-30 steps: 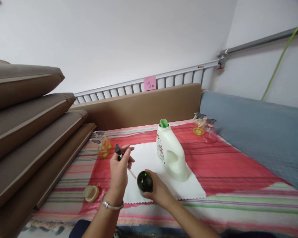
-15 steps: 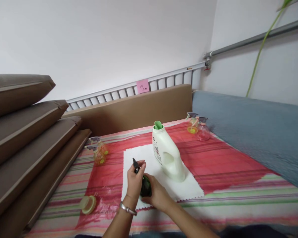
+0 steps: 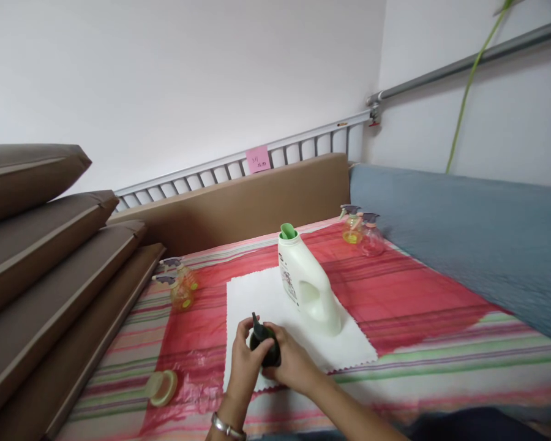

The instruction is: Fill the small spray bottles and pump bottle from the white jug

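Note:
My left hand (image 3: 244,361) is closed around a black pump top (image 3: 259,331), thumb and fingers on its collar. The pump sits at the mouth of a small dark green bottle (image 3: 272,356), its nozzle pointing away from me. Around the bottle's right side my right hand (image 3: 294,362) is wrapped, steadying it over the white cloth (image 3: 248,294). Just beyond stands a large pale green jug (image 3: 314,291), uncapped, with a green spout (image 3: 288,231) in its neck. Whether the pump is threaded on, I cannot tell.
Two spray bottles (image 3: 181,295) stand at the left; a yellow one (image 3: 351,234) and a pink one (image 3: 371,242) stand at back right. A pale yellow-green cap (image 3: 163,388) lies front left. Brown cushions (image 3: 55,257) stack at the left, a blue padded edge (image 3: 463,239) lines the right.
My left hand has lowered the pump from above onto the green bottle's mouth and now grips its collar. The right hand still holds the bottle. The view has shifted slightly.

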The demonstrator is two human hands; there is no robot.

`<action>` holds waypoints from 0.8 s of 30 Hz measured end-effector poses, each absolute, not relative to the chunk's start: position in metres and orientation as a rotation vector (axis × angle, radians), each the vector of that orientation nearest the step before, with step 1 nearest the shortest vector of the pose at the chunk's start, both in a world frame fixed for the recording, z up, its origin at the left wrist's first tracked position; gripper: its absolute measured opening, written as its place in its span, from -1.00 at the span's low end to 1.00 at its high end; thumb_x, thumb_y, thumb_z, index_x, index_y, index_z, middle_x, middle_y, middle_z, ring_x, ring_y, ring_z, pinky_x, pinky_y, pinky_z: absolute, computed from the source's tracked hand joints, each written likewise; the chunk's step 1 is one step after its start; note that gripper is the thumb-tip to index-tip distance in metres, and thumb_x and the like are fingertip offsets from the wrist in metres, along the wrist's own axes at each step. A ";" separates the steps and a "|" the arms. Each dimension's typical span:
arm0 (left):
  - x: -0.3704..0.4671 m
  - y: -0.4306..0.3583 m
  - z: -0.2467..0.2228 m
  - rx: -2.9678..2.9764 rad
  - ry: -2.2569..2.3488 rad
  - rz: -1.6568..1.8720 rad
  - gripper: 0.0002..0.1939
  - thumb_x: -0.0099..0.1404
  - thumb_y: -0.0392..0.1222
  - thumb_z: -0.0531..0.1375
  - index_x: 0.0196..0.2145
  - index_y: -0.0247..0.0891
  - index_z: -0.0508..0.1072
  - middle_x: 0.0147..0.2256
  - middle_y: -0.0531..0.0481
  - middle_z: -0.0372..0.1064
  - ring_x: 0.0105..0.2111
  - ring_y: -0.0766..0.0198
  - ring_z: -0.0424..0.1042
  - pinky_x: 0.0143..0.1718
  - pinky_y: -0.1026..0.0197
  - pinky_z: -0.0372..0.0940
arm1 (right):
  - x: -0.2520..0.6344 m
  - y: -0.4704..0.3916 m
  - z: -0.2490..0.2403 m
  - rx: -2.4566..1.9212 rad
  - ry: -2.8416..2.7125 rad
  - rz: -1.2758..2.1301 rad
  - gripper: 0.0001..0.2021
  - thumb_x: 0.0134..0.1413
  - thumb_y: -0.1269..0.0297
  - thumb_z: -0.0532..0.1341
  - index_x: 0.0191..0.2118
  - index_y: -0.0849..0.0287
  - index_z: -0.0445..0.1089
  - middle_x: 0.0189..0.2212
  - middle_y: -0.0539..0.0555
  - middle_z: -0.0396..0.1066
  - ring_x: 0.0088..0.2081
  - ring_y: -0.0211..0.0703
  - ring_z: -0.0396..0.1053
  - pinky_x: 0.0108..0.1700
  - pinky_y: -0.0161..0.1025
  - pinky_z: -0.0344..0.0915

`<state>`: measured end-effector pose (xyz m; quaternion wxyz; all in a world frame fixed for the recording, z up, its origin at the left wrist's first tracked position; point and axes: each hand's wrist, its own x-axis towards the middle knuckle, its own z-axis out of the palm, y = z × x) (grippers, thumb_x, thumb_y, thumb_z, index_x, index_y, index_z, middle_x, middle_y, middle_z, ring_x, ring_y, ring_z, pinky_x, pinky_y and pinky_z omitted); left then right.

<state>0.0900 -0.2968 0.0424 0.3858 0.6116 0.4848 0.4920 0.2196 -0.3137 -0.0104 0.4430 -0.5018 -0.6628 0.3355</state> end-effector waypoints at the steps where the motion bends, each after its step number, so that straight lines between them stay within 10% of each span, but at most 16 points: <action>1: 0.088 -0.298 0.041 1.576 1.256 1.259 -0.61 -0.03 -0.25 0.30 -0.20 -0.25 0.36 -0.11 -0.12 0.40 -0.06 0.06 0.36 0.05 0.00 0.16 | 0.219 -0.314 -0.011 -1.245 -1.641 0.831 -0.19 -0.42 0.44 0.32 0.11 0.11 0.08 0.06 0.18 0.22 0.05 0.09 0.24 0.06 -0.04 0.18; 24: 0.078 -0.289 0.043 1.767 1.133 1.142 -0.62 0.09 -0.20 0.20 -0.09 -0.20 0.39 -0.01 -0.12 0.34 0.05 0.06 0.26 0.12 -0.01 0.06 | 0.218 -0.315 -0.003 -1.283 -1.633 0.821 -0.17 -0.44 0.41 0.34 0.11 0.15 0.09 0.01 0.19 0.26 0.02 0.08 0.26 0.03 -0.05 0.20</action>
